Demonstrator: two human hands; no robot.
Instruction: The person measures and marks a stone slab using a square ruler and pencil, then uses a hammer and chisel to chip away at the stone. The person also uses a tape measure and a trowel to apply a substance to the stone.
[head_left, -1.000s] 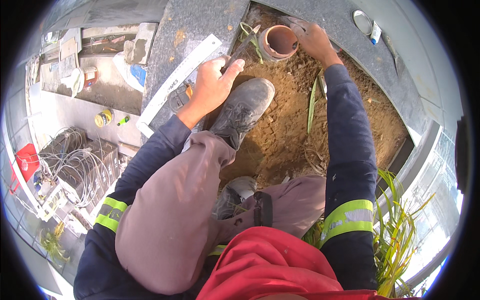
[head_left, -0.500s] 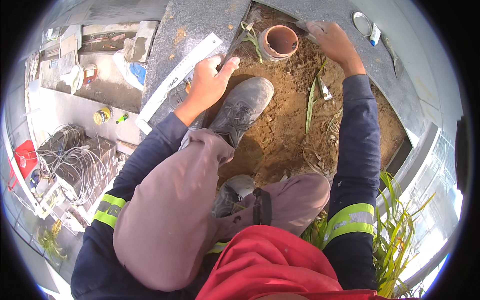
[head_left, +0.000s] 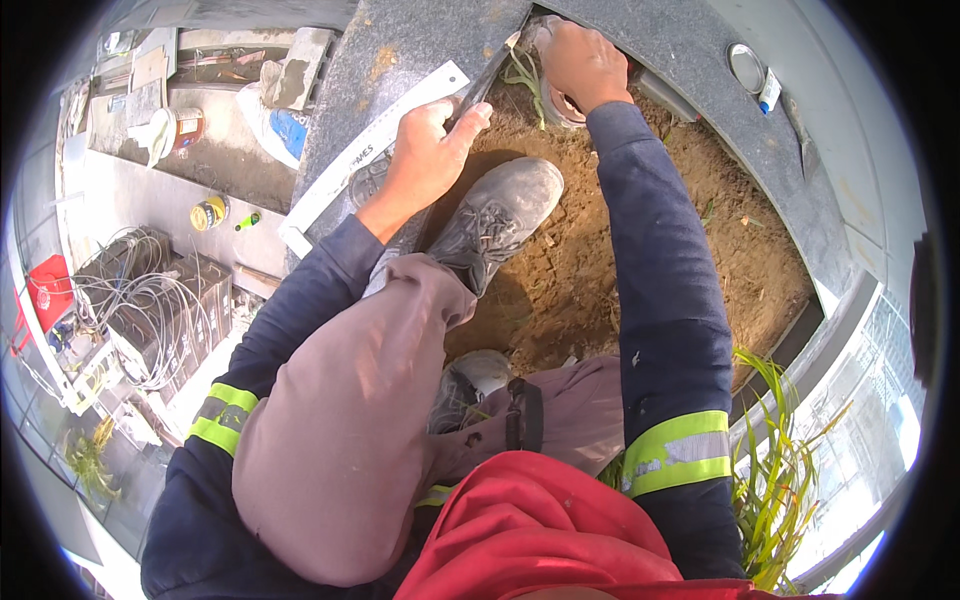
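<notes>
reaching over a clay pipe (head_left: 561, 117) set in the far corner of a bed of soil (head_left: 570, 260), the right hand (head_left: 585, 65) has its fingers bent down at the pipe's rim, covering much of its mouth; whether they are pinched around anything cannot be told, as the back of the hand hides the tips. the left hand (head_left: 430, 150) is closed, thumb against fingers, around a slim dark tool (head_left: 487, 79) that points up toward the corner, beside some green leaves (head_left: 522, 75) just left of the pipe. under the left forearm and hand a white straightedge (head_left: 374, 152) lies slantwise on a grey slab (head_left: 400, 45) bordering the soil. a dusty grey shoe (head_left: 515, 205) stands near the left hand. on the slab at right, a round ring-like thing (head_left: 745, 68) lies next to a white tube (head_left: 769, 92) with a blue end.
</notes>
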